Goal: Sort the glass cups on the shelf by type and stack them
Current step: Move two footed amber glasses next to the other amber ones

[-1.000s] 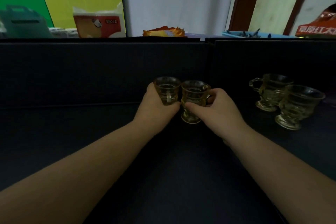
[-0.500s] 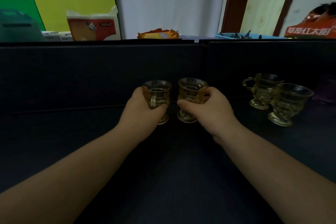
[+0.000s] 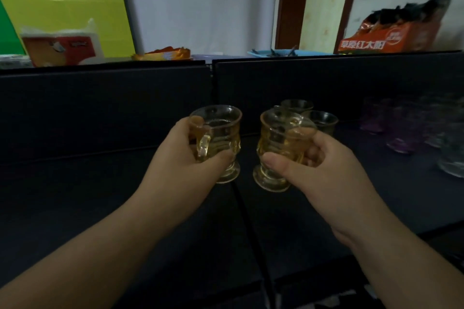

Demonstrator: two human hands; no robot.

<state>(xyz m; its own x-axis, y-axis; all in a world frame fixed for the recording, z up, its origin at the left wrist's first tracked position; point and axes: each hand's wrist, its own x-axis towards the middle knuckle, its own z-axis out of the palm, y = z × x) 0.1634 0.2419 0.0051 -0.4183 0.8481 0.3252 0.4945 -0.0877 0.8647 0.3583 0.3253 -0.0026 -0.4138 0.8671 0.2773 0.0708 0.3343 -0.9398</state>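
Note:
My left hand [image 3: 179, 158] grips an amber footed glass cup [image 3: 221, 138] with its handle toward me, lifted above the dark shelf [image 3: 100, 195]. My right hand [image 3: 324, 173] grips a second amber footed cup [image 3: 278, 145] beside it, a small gap between the two. Right behind the right-hand cup stand two more amber cups [image 3: 322, 121], partly hidden. At the far right, purple glasses [image 3: 401, 130] and clear glasses [image 3: 452, 158] stand on the shelf, dim and blurred.
A black back panel [image 3: 105, 108] runs behind the shelf. On top of it sit a tissue pack [image 3: 62, 49], an orange snack bag [image 3: 165, 54], a blue tray [image 3: 278, 52] and a large orange bag [image 3: 391, 32]. A seam splits the shelf surface in the middle.
Both hands have lifted their cups off the shelf and carried them right toward the two standing amber cups. The view swung right, bringing purple and clear glasses into sight.

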